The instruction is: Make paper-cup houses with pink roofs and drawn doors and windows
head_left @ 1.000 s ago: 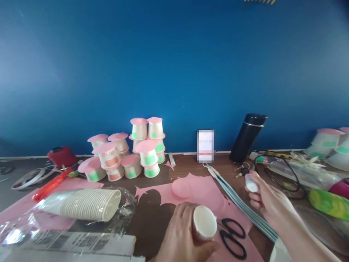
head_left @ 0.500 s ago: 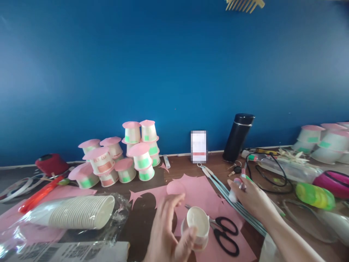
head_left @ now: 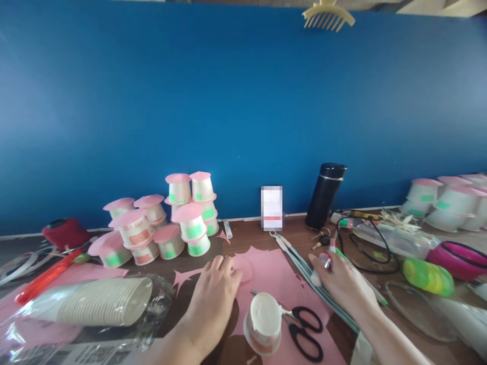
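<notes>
My left hand point(head_left: 218, 286) reaches over the pink sheet with its fingers bent together at the edge of a pink paper circle point(head_left: 244, 268). In my right hand point(head_left: 344, 284) is a small white-and-red tube point(head_left: 324, 260), partly hidden by the fingers. Between the hands stands an upturned paper cup point(head_left: 265, 317), its base facing up. Black-handled scissors point(head_left: 306, 332) lie right beside it, their blades partly behind the cup. Beneath these spreads a cut pink paper sheet point(head_left: 272, 268) with jagged edges.
Pink-topped paper cups point(head_left: 194, 228) stand stacked at left behind a bagged sleeve of cups point(head_left: 102, 301). A phone-like white rectangle point(head_left: 272, 208) leans on the wall beside a black flask point(head_left: 325, 195). Keys point(head_left: 321, 239), blue cords point(head_left: 304, 266) and a green bottle point(head_left: 428, 276) lie at right.
My left hand has left the cup and moved up to the paper circle. The right hand still holds the tube. The view has tilted slightly up and shifted right.
</notes>
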A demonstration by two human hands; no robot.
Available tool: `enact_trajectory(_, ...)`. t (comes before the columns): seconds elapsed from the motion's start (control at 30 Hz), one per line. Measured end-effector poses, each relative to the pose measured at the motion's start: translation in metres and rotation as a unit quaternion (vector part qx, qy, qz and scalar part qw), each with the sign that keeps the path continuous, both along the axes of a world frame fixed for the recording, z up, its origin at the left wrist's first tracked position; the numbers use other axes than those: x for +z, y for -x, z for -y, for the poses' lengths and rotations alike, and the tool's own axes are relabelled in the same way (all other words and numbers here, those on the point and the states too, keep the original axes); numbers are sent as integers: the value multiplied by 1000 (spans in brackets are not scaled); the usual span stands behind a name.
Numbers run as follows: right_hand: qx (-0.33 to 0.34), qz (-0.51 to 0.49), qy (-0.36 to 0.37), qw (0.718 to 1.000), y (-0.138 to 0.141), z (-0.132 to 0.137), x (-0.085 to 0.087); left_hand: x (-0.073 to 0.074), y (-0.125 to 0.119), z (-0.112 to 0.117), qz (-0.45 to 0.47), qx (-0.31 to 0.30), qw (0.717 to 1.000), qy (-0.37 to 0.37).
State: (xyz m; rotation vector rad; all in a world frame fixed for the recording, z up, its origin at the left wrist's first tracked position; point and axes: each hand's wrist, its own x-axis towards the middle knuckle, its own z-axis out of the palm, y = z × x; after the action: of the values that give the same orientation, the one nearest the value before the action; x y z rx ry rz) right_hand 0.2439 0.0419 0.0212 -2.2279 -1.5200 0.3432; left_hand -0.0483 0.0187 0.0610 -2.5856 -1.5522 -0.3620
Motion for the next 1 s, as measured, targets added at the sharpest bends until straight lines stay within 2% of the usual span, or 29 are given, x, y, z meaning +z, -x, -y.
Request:
enact_trajectory(0.1, -4, 8, 2, 1000, 1, 0, -1, -9, -3, -6, -32, -2, 999, -15)
enact_trajectory(0.2, -12, 19, 6, 1000, 2, -1, -3, -15, 0, -11, 6, 1, 1000, 0)
enact_trajectory(0.3, -13, 25, 12, 1000, 2, -2, -4, -12, 5, -11, 131, 6, 991, 16)
enact_trajectory(0.4, -13, 29, 18, 999, 3, -1, -5, -1, 11, -9, 302, 44, 948, 89)
enact_trajectory(0.47, -12, 31, 16, 999, 3, -1, -5, 5, 14, -8, 405, 86, 888, 198)
enact_trajectory(0.5, -12, 30, 14, 999, 4, 0, -5, 6, 16, -8, 455, 96, 847, 258)
enact_trajectory(0.63, -12, 25, 9, 1000, 5, 0, -3, -2, 21, -10, 650, 103, 624, 420)
enact_trajectory(0.67, -13, 24, 6, 1000, 5, 0, -3, -6, 22, -11, 681, 108, 576, 439)
enact_trajectory(0.73, -17, 24, -4, 1000, 5, -1, -1, -12, 23, -13, 723, 107, 506, 458)
enact_trajectory(0.8, -23, 26, -23, 999, 6, 1, 2, -17, 24, -14, 752, 93, 458, 465)
enact_trajectory(0.87, -27, 28, -57, 998, 10, 5, 8, -18, 25, -15, 769, 80, 424, 472)
enact_trajectory(0.93, -22, 26, -100, 994, 15, 11, 14, -17, 25, -14, 774, 68, 408, 479)
enact_trajectory(1.0, 1, 4, -153, 988, 22, 19, 21, -14, 24, -12, 766, 61, 410, 492)
